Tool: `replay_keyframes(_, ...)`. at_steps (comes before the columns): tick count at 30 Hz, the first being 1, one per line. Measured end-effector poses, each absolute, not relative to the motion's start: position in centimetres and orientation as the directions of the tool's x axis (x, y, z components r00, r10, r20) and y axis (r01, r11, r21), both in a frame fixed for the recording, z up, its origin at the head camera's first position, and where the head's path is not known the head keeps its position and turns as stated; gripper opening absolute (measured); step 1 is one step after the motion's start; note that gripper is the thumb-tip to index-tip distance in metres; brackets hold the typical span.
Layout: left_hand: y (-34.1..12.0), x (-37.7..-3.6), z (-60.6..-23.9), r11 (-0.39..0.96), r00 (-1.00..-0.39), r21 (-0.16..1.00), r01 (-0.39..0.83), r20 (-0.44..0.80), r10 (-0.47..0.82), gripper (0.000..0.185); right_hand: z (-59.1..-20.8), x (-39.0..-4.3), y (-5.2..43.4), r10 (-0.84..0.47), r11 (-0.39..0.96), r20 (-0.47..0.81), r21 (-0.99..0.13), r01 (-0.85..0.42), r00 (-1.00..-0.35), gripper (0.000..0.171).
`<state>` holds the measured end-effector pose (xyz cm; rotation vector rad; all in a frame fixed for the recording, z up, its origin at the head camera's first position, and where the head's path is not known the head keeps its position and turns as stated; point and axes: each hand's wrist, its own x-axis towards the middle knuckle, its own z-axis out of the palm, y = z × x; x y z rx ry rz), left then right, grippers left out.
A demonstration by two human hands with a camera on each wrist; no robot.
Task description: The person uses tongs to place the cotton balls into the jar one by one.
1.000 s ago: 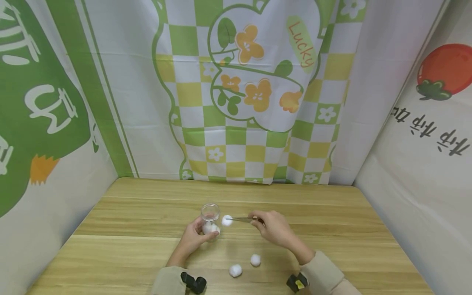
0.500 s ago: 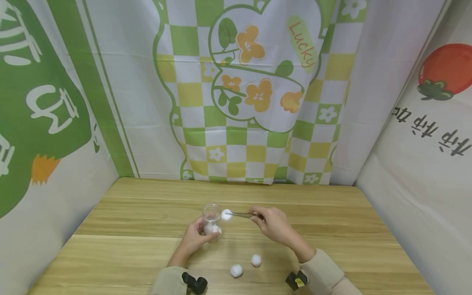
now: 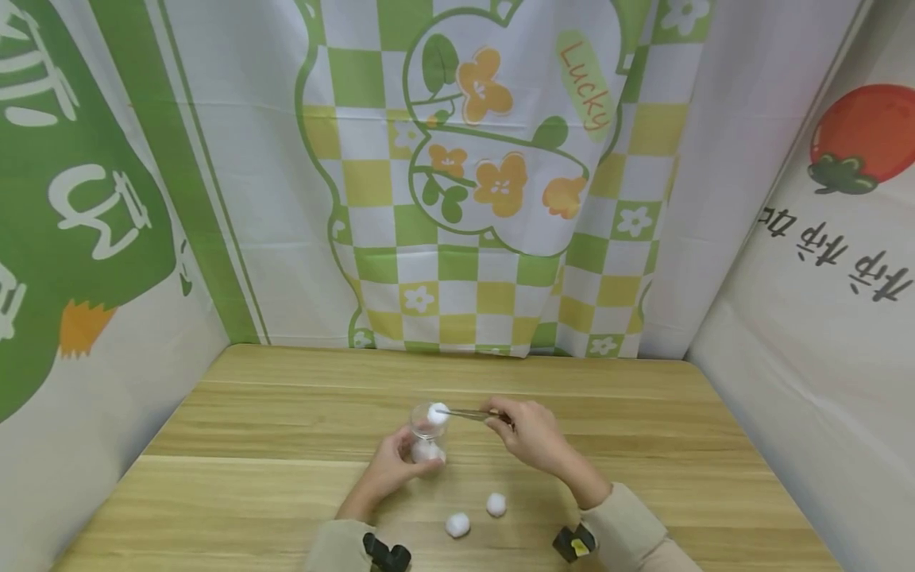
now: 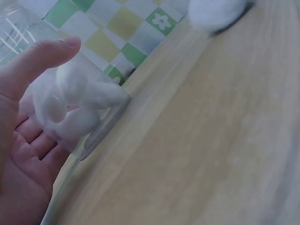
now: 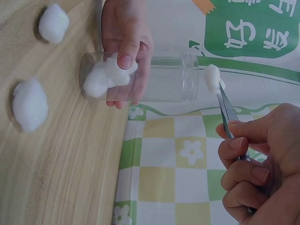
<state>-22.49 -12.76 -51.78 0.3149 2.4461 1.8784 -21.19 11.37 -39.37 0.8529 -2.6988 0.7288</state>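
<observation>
A clear jar [image 5: 161, 82] stands on the table, several white cotton balls [image 4: 79, 119] lying in its lower part. My left hand [image 3: 391, 467] grips the jar round its side, thumb in front and fingers behind. Metal tweezers [image 5: 228, 110] are pinched in my right hand [image 3: 534, 433]. Their tips hold one cotton ball [image 5: 212, 78] just above the jar's open mouth, apart from the rim in the right wrist view. Two more cotton balls, a nearer one [image 3: 457, 525] and a farther one [image 3: 496, 504], lie on the table between my forearms.
The wooden table [image 3: 286, 413] carries all of these things. A patterned curtain [image 3: 493, 302] hangs along its back edge, with printed cloth walls to the left and right. Black wrist cameras sit on the left cuff [image 3: 387, 554] and right cuff [image 3: 574, 544].
My left hand has shifted the jar to the right, bringing its mouth under the held cotton ball. My right hand has raised the tweezers slightly. The two loose cotton balls stay put.
</observation>
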Motion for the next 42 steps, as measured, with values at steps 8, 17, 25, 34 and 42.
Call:
replay_keyframes(8, -12.5, -22.4, -51.9, 0.206, -0.964, 0.968, 0.143, 0.089, 0.252, 0.067, -39.5, -21.2, 11.3, -0.478, 0.711, 0.339, -0.392, -0.583, -0.81, 0.01)
replay_keyframes(17, -12.5, -22.4, -51.9, 0.195, -0.956, 0.969, 0.154, 0.096, 0.278, 0.067, -39.7, -21.0, 11.0, -0.473, 0.73, 0.272, -0.412, -0.545, -0.838, 0.017)
replay_keyframes(25, -12.4, -22.4, -51.9, 0.215, -0.96, 0.963, 0.162, 0.103, 0.261, 0.061, -39.7, -21.1, 11.3, -0.455, 0.731, 0.276, -0.427, -0.532, -0.847, 0.017)
replay_keyframes(34, -12.4, -22.4, -51.9, 0.2, -0.961, 0.969, 0.146, 0.091, 0.259, 0.06, -39.7, -21.0, 12.0, -0.476, 0.704, 0.291, -0.44, -0.558, -0.83, 0.017)
replay_keyframes(42, -12.5, -22.5, -52.0, 0.208, -0.961, 0.967, 0.15, 0.093, 0.26, 0.061, -40.0, -20.8, 12.4, -0.462, 0.703, 0.297, -0.453, -0.549, -0.836, 0.017)
